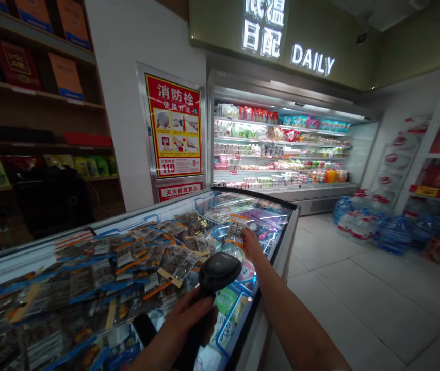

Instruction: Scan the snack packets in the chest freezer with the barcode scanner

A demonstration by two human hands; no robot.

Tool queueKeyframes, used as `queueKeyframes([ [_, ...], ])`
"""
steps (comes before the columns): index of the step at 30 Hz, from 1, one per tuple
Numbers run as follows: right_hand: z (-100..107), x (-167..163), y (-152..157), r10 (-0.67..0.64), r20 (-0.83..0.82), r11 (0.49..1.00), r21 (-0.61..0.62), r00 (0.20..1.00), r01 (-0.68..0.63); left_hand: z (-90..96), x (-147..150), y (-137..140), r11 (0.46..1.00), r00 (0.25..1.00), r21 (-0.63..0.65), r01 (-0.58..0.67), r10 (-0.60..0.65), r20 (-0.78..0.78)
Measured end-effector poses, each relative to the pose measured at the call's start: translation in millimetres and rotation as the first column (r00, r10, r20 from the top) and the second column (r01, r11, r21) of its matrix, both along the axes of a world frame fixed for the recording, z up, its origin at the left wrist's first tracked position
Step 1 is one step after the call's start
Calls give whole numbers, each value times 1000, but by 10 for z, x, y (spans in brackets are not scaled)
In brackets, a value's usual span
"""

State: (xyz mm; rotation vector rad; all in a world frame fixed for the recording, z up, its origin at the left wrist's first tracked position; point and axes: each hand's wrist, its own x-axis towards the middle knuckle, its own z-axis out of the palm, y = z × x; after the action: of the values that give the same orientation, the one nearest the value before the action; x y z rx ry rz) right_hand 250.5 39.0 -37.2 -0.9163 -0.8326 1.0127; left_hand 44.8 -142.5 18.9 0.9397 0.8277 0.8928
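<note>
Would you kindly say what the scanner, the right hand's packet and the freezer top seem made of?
Scanner: probably hard plastic, mostly matte black, from its smooth shape and soft sheen.
Packet: likely thin plastic film, being flat and printed; its finish is unclear.
Freezer top: glossy, apparently glass, being see-through with reflections, though clear plastic is possible.

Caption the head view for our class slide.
Left hand grips a scanner, right hand holds a packet, over a glass-topped chest strewn with packets.

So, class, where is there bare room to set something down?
Bare floor lies between the freezer and water bottles. The glass looks bare between the packet in the right hand and the far black rim. Piled packets crowd the freezer's left side.
</note>
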Motion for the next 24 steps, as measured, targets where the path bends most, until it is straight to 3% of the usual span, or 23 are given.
queueKeyframes([
  [6, 37, -44, -19, 93, -234, 994, -40, 968, -106, -51, 19, -13, 999, 999, -30, 35, -36, -32],
  [15, 74, -151, -81, 184, -189, 983, 25, 965, -182, -48, 35, 71, 999, 998, -13, -31, 30, -50],
  [24, 27, -163, -60, 99, -251, 994, -22, 963, -108, 51, -39, 116, 997, 997, 4, 77, -77, 5],
])
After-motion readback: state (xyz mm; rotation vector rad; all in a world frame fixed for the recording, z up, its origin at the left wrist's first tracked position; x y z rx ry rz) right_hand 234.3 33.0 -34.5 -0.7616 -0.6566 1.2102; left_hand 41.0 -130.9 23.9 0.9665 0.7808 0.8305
